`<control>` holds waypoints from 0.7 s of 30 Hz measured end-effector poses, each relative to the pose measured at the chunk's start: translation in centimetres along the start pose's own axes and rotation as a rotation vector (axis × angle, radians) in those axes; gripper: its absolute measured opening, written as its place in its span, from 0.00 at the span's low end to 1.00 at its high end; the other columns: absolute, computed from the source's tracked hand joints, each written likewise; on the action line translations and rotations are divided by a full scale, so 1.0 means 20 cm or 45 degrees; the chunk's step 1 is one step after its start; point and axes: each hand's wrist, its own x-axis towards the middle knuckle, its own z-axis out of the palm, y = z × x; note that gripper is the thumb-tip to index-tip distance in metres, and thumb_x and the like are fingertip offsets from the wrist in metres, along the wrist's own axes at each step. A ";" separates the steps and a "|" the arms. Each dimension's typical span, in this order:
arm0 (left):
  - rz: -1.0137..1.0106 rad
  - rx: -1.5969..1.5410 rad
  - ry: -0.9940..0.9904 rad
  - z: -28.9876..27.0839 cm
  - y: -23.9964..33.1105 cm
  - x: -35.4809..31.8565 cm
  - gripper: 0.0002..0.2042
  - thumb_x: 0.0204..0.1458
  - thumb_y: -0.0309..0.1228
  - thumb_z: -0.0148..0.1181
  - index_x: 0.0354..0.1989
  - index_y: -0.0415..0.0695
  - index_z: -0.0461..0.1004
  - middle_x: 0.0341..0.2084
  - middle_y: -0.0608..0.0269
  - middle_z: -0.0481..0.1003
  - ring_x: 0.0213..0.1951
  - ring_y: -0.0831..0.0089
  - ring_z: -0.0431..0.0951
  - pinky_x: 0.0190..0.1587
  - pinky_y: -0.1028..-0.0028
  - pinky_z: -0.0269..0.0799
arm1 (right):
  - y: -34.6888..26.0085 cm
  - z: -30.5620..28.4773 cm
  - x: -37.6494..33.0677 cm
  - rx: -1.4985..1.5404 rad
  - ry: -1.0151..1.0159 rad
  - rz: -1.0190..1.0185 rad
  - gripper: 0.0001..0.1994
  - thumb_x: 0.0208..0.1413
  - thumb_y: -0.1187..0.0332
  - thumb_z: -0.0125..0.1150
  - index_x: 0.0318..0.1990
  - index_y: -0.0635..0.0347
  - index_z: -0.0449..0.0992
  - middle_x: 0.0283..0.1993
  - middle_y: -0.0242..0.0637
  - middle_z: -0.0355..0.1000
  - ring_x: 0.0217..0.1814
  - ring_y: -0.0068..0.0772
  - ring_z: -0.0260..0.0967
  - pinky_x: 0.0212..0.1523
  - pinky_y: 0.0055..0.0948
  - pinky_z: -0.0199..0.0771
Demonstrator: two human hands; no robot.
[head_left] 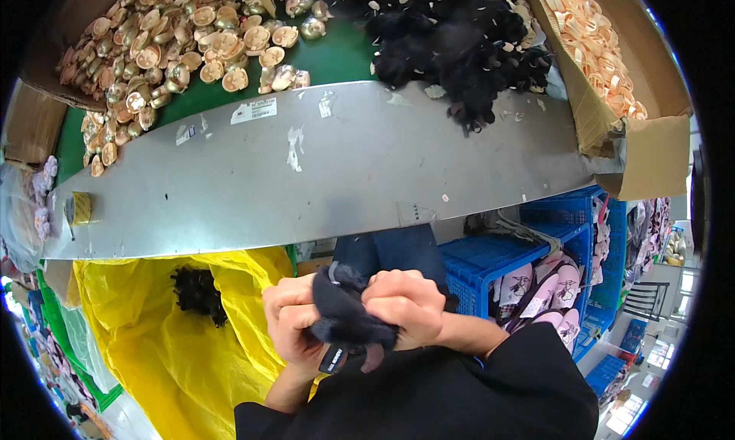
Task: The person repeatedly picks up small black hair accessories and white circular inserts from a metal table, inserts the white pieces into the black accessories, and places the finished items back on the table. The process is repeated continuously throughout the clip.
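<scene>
Fingers (294, 291) curled, left hand (292, 323) and right hand (407, 306) apparently grip black plush piece (339, 305).

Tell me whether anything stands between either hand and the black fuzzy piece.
Nothing visible does: the left hand and right hand both grip the black fuzzy piece directly.

A black tag (333, 359) with pale lettering sits on the black piece (337, 302), just beside the left hand (293, 317). Well beyond that hand, on the metal table (367, 153), a white sticker (253, 111) bears dark print too small to read; farther to its left, a smaller sticker (185, 134) is equally illegible. Faint marks (417, 213) line the table's edge beyond the right hand (406, 306).
</scene>
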 end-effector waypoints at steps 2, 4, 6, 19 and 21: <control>0.117 0.238 0.123 0.04 -0.04 -0.01 0.20 0.43 0.42 0.74 0.34 0.47 0.69 0.34 0.63 0.67 0.38 0.67 0.73 0.42 0.69 0.69 | 0.00 0.06 -0.02 -0.112 0.114 0.061 0.12 0.45 0.74 0.72 0.35 0.66 0.76 0.33 0.44 0.74 0.25 0.37 0.73 0.25 0.26 0.74; 0.159 0.372 0.178 0.04 -0.01 0.02 0.14 0.42 0.28 0.73 0.32 0.44 0.71 0.36 0.58 0.73 0.38 0.63 0.75 0.38 0.69 0.70 | -0.01 0.07 -0.03 -0.164 0.105 0.100 0.18 0.42 0.69 0.74 0.39 0.66 0.75 0.39 0.45 0.74 0.35 0.41 0.75 0.34 0.32 0.77; 0.081 0.373 0.284 0.09 0.00 0.02 0.17 0.43 0.41 0.71 0.30 0.43 0.71 0.34 0.60 0.71 0.37 0.66 0.73 0.38 0.69 0.68 | -0.03 0.05 -0.02 -0.206 0.067 0.150 0.21 0.40 0.67 0.76 0.40 0.66 0.74 0.41 0.47 0.73 0.39 0.44 0.73 0.40 0.36 0.76; -0.410 -0.307 -0.037 0.06 -0.05 0.06 0.11 0.53 0.26 0.69 0.39 0.38 0.72 0.34 0.63 0.72 0.31 0.77 0.70 0.37 0.80 0.66 | 0.08 -0.07 0.00 0.390 0.111 1.008 0.22 0.57 0.64 0.62 0.55 0.61 0.63 0.37 0.30 0.65 0.37 0.18 0.62 0.42 0.21 0.67; -0.427 -0.304 -0.081 0.05 -0.06 0.08 0.08 0.54 0.25 0.68 0.33 0.38 0.73 0.31 0.65 0.71 0.31 0.78 0.68 0.35 0.79 0.64 | 0.06 -0.06 -0.01 0.392 0.039 1.017 0.20 0.65 0.63 0.58 0.60 0.58 0.61 0.37 0.29 0.65 0.36 0.17 0.61 0.40 0.21 0.66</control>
